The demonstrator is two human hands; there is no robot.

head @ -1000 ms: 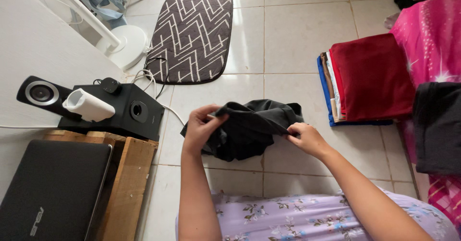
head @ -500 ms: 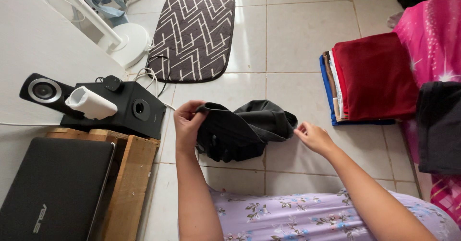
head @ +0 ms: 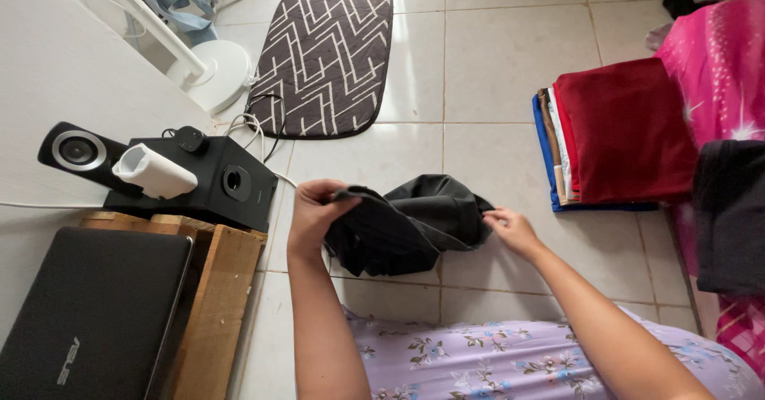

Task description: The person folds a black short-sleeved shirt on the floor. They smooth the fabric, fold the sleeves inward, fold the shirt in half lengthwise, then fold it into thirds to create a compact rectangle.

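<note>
Tiled floor [head: 494,57] mid-frame: left hand [head: 312,213] pinches the dark garment [head: 414,221], right hand [head: 514,229] fingers clamp its edge. Pull the edges taut and even, I'd say.

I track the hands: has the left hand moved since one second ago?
Yes. The left hand, gripping the dark garment, shifted left, closer to the black speaker.

The dark garment [head: 414,225] at the frame's centre is looking like soft, matt woven cloth — faintly pinstriped and creasing loosely. The floor [head: 494,57] is showing glossy, pale ceramic tiles, reflecting light. At upper centre, the patterned mat [head: 327,57] is appearing fuzzy and matt. The speaker box [head: 231,185] at left is looking like matt black plastic, the crate [head: 219,304] below it rough bare wood — the laptop lid [head: 88,312] smooth and dull. The folded stack [head: 613,137] at right is showing matt cloth.
</note>
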